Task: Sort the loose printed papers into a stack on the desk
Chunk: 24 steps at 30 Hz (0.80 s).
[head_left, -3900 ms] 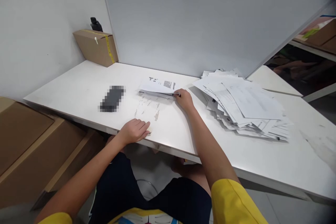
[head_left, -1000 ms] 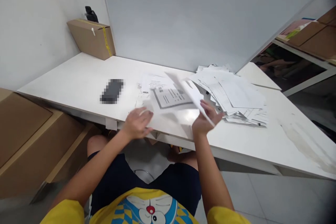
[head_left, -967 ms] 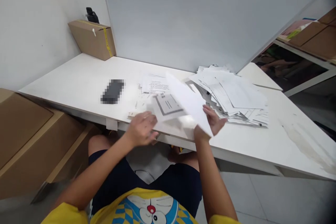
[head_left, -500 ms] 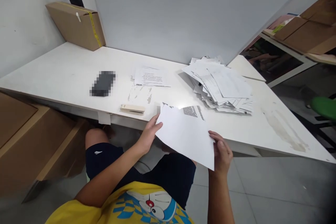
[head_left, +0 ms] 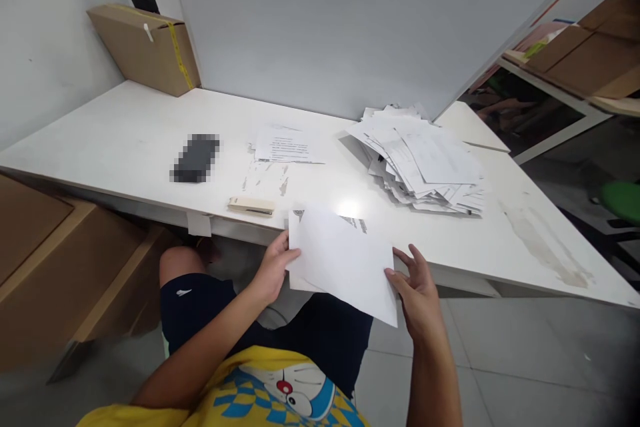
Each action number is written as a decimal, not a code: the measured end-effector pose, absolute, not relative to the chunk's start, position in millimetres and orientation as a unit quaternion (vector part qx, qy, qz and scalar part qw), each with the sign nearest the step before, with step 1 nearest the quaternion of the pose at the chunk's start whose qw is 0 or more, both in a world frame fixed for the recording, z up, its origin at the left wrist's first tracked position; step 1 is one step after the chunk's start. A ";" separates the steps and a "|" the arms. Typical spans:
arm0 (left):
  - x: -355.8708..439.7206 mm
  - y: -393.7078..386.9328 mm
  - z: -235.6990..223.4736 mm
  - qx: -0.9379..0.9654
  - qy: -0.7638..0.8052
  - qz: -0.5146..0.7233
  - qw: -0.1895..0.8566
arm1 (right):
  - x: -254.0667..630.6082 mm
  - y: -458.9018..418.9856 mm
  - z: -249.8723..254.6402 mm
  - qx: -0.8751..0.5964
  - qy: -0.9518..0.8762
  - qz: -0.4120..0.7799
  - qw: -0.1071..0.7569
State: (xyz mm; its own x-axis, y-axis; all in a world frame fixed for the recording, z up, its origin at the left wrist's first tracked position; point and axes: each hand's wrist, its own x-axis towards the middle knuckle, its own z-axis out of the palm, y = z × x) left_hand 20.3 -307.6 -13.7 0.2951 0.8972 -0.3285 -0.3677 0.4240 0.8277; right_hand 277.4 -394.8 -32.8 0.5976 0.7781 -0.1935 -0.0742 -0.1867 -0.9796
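White sheets of paper [head_left: 345, 260] are held over the table's front edge, one lying askew on another whose lower left corner sticks out. My left hand [head_left: 273, 270] pinches their left side, thumb on top and fingers underneath. At the right edge, my right hand [head_left: 417, 290] grips with its thumb on the paper, its other fingers partly spread beside and behind it. Just beyond my left hand lies a cream stapler [head_left: 251, 207]. Farther back is a small set of printed sheets [head_left: 285, 145]. Grey printed patches show along the held papers' top edge.
A large untidy heap of papers [head_left: 425, 160] sits at the back right of the white table [head_left: 125, 140]. A dark pixelated object [head_left: 196, 159] lies to the left. Behind it stands a cardboard box [head_left: 145, 50] against the grey partition [head_left: 310, 27].
The held sheets have come down and slightly left, and their lower left corners have spread apart. My right hand has turned, its fingers now more stretched and its thumb on the paper's edge.
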 end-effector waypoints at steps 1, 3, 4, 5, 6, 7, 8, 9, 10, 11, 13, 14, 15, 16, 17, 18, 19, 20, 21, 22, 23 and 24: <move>18.0 -308.3 -13.4 0.316 0.400 0.422 0.750 | 277.8 -394.0 -31.7 -0.678 -0.255 0.363 0.586; 14.0 -310.8 -14.3 0.307 0.383 0.410 0.769 | 277.9 -392.7 -30.0 -0.681 -0.245 0.359 0.590; 12.5 -312.9 -15.4 0.304 0.380 0.402 0.776 | 277.7 -392.4 -29.2 -0.685 -0.238 0.357 0.589; 11.4 -315.4 -17.0 0.301 0.381 0.394 0.781 | 277.3 -392.4 -28.2 -0.690 -0.231 0.358 0.585; 10.8 -318.4 -18.8 0.297 0.387 0.387 0.782 | 276.7 -393.0 -26.8 -0.695 -0.225 0.364 0.579; 10.6 -321.7 -20.6 0.293 0.398 0.381 0.781 | 276.0 -394.0 -25.0 -0.696 -0.221 0.377 0.570; 10.6 -325.1 -22.4 0.288 0.410 0.377 0.779 | 275.2 -395.5 -22.7 -0.694 -0.222 0.396 0.558; 10.6 -328.3 -23.9 0.284 0.421 0.377 0.775 | 274.4 -397.3 -20.0 -0.690 -0.229 0.417 0.545; 10.5 -331.1 -25.0 0.281 0.429 0.379 0.770 | 273.6 -399.2 -17.2 -0.684 -0.243 0.439 0.530; 10.0 -333.4 -25.7 0.281 0.435 0.383 0.765 | 273.0 -401.0 -14.4 -0.679 -0.260 0.454 0.516; 7.6 -336.2 -25.7 0.288 0.440 0.386 0.758 | 272.2 -403.5 -10.0 -0.675 -0.294 0.464 0.493; 5.9 -336.9 -25.2 0.296 0.441 0.384 0.755 | 272.1 -404.1 -8.7 -0.680 -0.306 0.459 0.484; 4.0 -337.3 -24.7 0.307 0.441 0.380 0.753 | 272.0 -404.3 -8.3 -0.689 -0.313 0.448 0.477; 2.2 -337.6 -24.3 0.319 0.440 0.373 0.752 | 272.0 -404.0 -8.7 -0.700 -0.317 0.434 0.470; 0.6 -337.9 -24.1 0.331 0.438 0.367 0.751 | 271.9 -403.5 -9.7 -0.713 -0.316 0.420 0.464; -0.5 -338.2 -24.3 0.341 0.435 0.362 0.751 | 271.7 -402.9 -11.2 -0.724 -0.314 0.411 0.457; -1.2 -338.6 -24.8 0.348 0.432 0.358 0.751 | 271.3 -402.3 -12.8 -0.734 -0.309 0.403 0.450; -1.5 -339.1 -25.6 0.352 0.431 0.357 0.751 | 270.6 -401.9 -14.4 -0.743 -0.303 0.399 0.443; -1.4 -339.5 -26.7 0.352 0.430 0.357 0.750 | 269.8 -401.9 -15.6 -0.749 -0.298 0.397 0.438; -1.2 -339.7 -27.9 0.351 0.431 0.360 0.750 | 268.7 -402.1 -16.4 -0.753 -0.295 0.395 0.435; -1.0 -339.8 -29.0 0.348 0.433 0.365 0.747 | 267.6 -402.8 -16.7 -0.752 -0.297 0.397 0.435; -1.1 -339.6 -29.9 0.345 0.434 0.372 0.744 | 266.6 -403.8 -16.5 -0.746 -0.302 0.402 0.437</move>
